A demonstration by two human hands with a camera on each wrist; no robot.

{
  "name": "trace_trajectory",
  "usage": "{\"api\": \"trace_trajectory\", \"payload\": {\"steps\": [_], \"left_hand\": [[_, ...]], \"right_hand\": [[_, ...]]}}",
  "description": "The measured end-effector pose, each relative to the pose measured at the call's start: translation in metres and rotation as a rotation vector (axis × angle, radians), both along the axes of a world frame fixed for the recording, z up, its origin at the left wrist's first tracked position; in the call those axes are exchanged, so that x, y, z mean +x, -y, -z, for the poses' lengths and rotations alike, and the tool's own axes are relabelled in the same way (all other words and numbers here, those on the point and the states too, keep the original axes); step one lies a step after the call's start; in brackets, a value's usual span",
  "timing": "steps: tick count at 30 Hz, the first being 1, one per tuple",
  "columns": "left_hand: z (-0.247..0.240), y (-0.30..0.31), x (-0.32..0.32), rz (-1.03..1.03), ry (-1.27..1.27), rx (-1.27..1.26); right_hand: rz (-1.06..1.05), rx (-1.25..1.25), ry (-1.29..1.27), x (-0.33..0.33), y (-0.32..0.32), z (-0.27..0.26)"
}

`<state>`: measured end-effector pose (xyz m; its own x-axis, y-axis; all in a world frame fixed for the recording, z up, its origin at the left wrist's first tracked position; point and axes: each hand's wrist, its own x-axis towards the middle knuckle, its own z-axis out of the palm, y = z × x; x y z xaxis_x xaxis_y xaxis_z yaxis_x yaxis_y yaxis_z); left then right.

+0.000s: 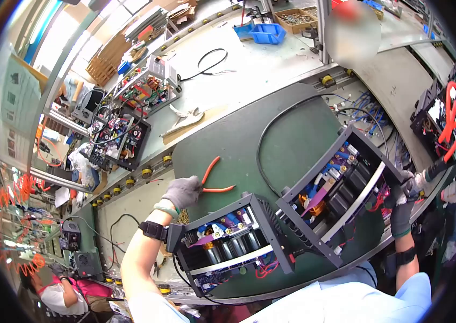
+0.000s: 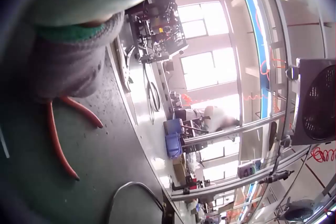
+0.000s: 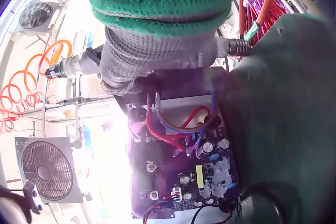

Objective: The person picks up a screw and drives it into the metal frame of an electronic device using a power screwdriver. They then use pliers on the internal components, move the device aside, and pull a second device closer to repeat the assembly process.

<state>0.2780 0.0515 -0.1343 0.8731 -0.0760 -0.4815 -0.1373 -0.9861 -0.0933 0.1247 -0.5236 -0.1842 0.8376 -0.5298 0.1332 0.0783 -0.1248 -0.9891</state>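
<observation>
gloved left hand (image 1: 183, 192), fingers curled over the head of the pliers (image 1: 214, 180): two slim orange handles, splayed apart, lying on the green mat (image 1: 292, 134) just beyond the near open chassis (image 1: 233, 242). gloved right hand (image 1: 401, 207) grips a metal driver tool (image 1: 427, 173) at the far chassis (image 1: 341, 183).

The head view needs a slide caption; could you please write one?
Left hand holds orange-handled pliers on a green mat; right hand grips a power tool.

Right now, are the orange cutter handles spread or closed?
Spread: the cutters lie on the green mat, orange handles forked apart, head gripped by the left hand.
</observation>
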Motion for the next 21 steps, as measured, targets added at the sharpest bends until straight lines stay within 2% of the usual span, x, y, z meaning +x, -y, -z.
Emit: {"api": "trace_trajectory", "payload": {"steps": [1,3,5,6,7,8,9,11,12,14,16,19,20,21], "left_hand": [[0.002,-0.008,-0.006,0.013,-0.004,0.009],[0.0,-0.02,-0.021,0.052,0.062,-0.158],[0.007,-0.025,-0.033,0.067,0.139,-0.245],[0.01,-0.023,-0.039,0.02,0.158,-0.316],[0.014,-0.028,-0.041,0.067,0.175,-0.38],[0.002,-0.016,-0.044,-0.04,0.1,-0.41],[0.01,-0.025,-0.039,-0.11,0.068,-0.363],[-0.001,-0.01,-0.04,-0.165,0.031,-0.37],[0.002,-0.011,-0.041,-0.146,0.028,-0.386],[0.003,-0.015,-0.038,-0.135,0.033,-0.386],[0.007,-0.017,-0.035,0.078,0.089,-0.219],[0.003,-0.012,-0.038,0.093,0.089,-0.196],[0.001,-0.011,-0.036,0.097,0.065,-0.084],[-0.001,-0.012,-0.034,0.097,0.069,-0.086]], "right_hand": [[-0.01,0.041,-0.045,-0.003,0.001,-0.002],[0.048,-0.004,0.106,-0.002,0.012,0.026],[-0.457,0.662,0.196,-0.013,0.065,0.089],[-0.328,0.714,0.084,-0.017,0.049,0.075],[-0.184,0.763,-0.021,-0.016,0.023,0.048],[-0.123,0.24,0.075,-0.014,0.01,0.033],[-0.061,-0.296,0.119,-0.008,0.002,0.027],[-0.043,0.427,0.156,0.001,-0.002,0.03],[-0.015,0.415,0.154,0.0,-0.004,0.019],[0.009,0.139,0.178,0.004,-0.013,0.006],[-0.008,0.174,0.152,0.002,-0.013,0.003],[0.008,0.141,0.145,0.005,-0.014,0.006],[0.027,0.146,0.137,0.003,-0.015,0.004],[0.047,0.148,0.131,0.003,-0.014,0.001]]}}
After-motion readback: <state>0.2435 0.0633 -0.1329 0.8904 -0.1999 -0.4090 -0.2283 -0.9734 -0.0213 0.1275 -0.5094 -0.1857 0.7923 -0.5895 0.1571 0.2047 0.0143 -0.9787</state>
